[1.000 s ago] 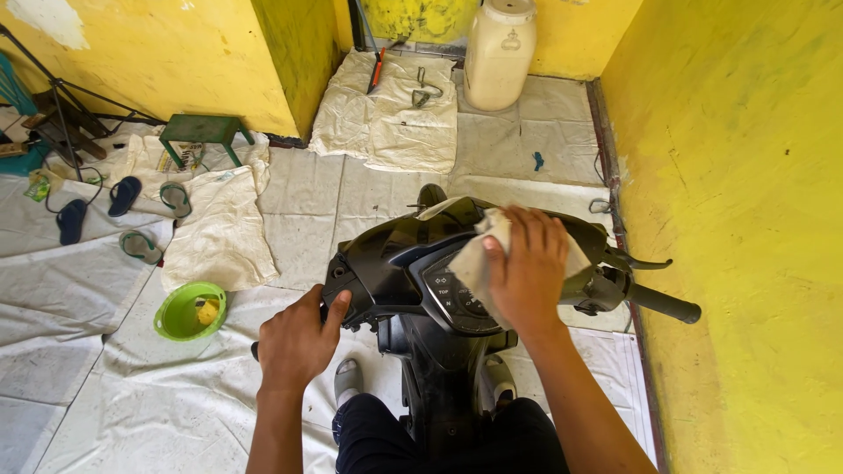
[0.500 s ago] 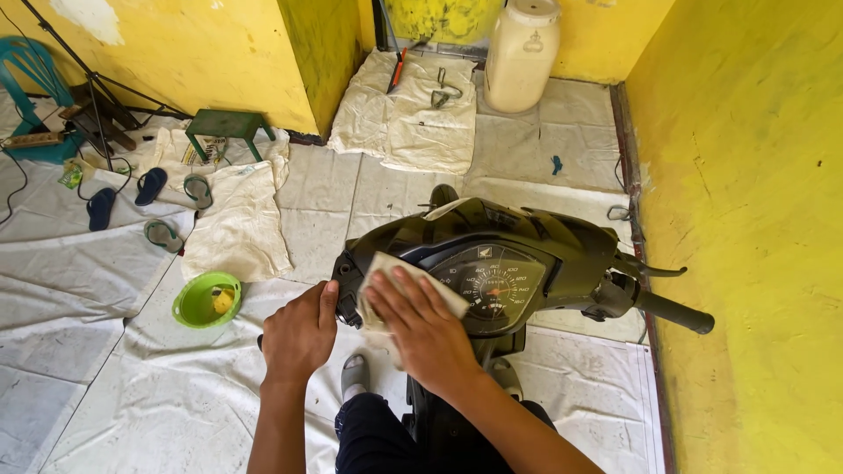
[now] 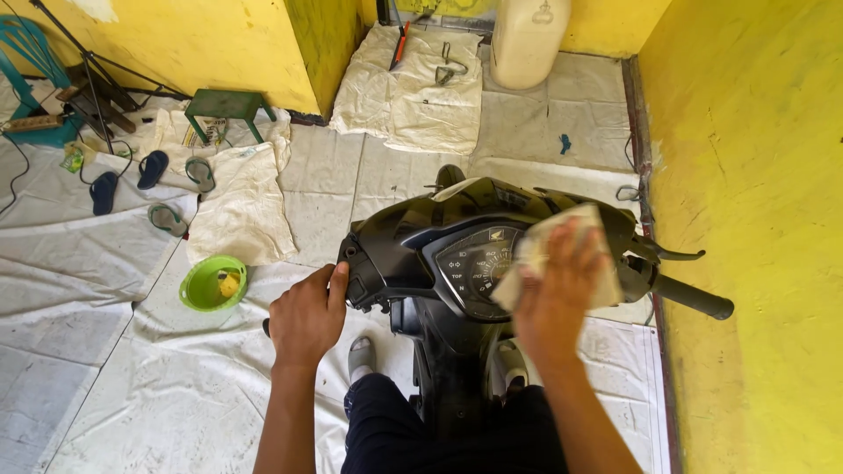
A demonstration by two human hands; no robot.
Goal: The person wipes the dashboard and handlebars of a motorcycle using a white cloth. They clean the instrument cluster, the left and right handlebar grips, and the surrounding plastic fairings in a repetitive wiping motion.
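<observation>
Scooter (image 3: 413,246) at centre on floor sheets (image 3: 158,412); left hand (image 3: 307,316) on its left grip, right hand (image 3: 562,290) pressing cloth (image 3: 536,250) on the dash; bowl (image 3: 211,283) left of scooter; sandals (image 3: 149,180) and stool (image 3: 224,105) further left, behind; jug (image 3: 527,39) beyond, against far wall.

Bare forearms, dark trousers (image 3: 413,430), grey sandals (image 3: 361,357) on feet.

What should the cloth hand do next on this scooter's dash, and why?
Probably sweep the cloth leftward across the speedometer. The right hand presses it over the right part of the dash, so the left half of the dial lies uncovered. The left hand grips the left handlebar end, which steadies the scooter for that stroke.
</observation>
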